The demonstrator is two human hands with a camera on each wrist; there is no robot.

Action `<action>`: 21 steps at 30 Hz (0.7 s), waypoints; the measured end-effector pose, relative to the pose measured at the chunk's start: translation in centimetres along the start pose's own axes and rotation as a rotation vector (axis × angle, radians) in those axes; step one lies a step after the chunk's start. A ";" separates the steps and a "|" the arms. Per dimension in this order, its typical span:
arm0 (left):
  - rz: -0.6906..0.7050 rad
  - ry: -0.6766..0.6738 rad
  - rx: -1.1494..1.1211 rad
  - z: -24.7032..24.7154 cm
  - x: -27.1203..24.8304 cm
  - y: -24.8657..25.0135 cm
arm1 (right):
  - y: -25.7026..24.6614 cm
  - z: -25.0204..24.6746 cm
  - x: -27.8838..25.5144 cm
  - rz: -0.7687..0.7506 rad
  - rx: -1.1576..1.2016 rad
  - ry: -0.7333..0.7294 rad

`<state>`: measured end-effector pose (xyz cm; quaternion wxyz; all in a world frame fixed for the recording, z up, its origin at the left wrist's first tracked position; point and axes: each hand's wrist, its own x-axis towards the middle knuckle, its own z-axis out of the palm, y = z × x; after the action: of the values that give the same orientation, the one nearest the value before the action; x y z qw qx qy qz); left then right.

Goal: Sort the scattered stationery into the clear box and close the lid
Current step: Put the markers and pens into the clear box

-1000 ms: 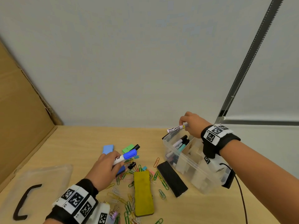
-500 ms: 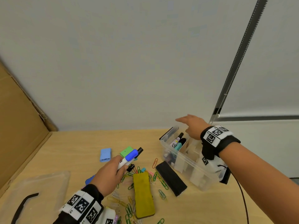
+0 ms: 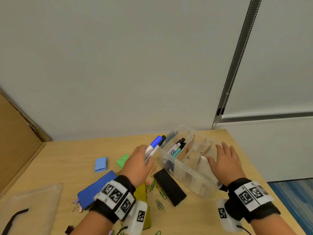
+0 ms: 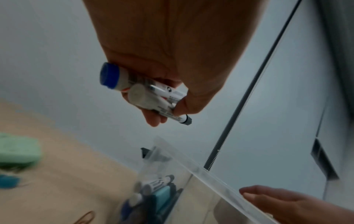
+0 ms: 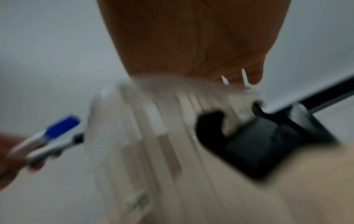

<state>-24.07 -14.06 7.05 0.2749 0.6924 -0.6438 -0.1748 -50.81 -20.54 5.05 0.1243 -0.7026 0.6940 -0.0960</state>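
Observation:
My left hand grips two markers together, a blue-capped marker and a black-tipped marker, just left of the clear box. The left wrist view shows both markers bunched in the curled fingers above the box's near corner. Several markers stand in the box's left compartment, and cardboard dividers split the other compartments. My right hand hovers over the box's right end with fingers spread and holds nothing. The right wrist view is blurred.
On the wooden table lie a blue eraser, a green eraser, a blue pouch, a black board eraser, a yellow board eraser and several coloured paper clips. The clear lid lies at the near left. Cardboard stands at the left edge.
My right hand let go of the striped marker into the box and drew back over its right end. My left hand lifted its markers from the pile toward the box.

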 end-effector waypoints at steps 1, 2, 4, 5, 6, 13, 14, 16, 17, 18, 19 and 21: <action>0.009 0.003 0.028 0.3 0.8 1.1 | 0.0 0.5 -0.1 0.013 0.003 0.008; 0.016 0.005 0.066 0.7 1.7 2.1 | -0.1 0.9 -0.2 0.017 0.012 0.017; 0.022 -0.003 0.164 1.7 3.5 3.9 | -0.2 1.4 -0.4 0.013 0.034 0.033; 0.021 -0.012 0.223 2.3 4.5 4.7 | -0.2 1.5 -0.4 0.008 0.031 0.036; 0.024 -0.034 0.289 2.9 5.4 5.4 | -0.1 1.6 -0.4 0.006 0.020 0.037; -0.078 -0.471 0.527 6.3 11.3 8.6 | -0.2 1.7 -0.5 -0.006 -0.025 0.035; -0.086 -0.505 0.518 6.8 11.7 8.4 | -0.2 1.7 -0.5 -0.006 -0.027 0.033; -0.105 -0.522 0.507 7.7 12.3 7.7 | -0.2 1.7 -0.5 -0.005 -0.028 0.031; -0.116 -0.530 0.507 8.1 12.4 7.3 | -0.2 1.8 -0.5 -0.005 -0.029 0.030; -0.120 -0.543 0.506 8.4 12.5 6.9 | -0.3 1.8 -0.5 -0.005 -0.033 0.029; -0.121 -0.558 0.508 8.6 12.6 6.7 | -0.3 1.8 -0.5 -0.006 -0.038 0.030; -0.106 -0.548 0.494 8.6 12.6 6.4 | -0.3 1.8 -0.5 -0.007 -0.045 0.032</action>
<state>-32.89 -27.99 5.52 -0.0926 0.6978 -0.6794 -0.2072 -50.00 -19.96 3.42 0.0971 -0.7061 0.6954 -0.0922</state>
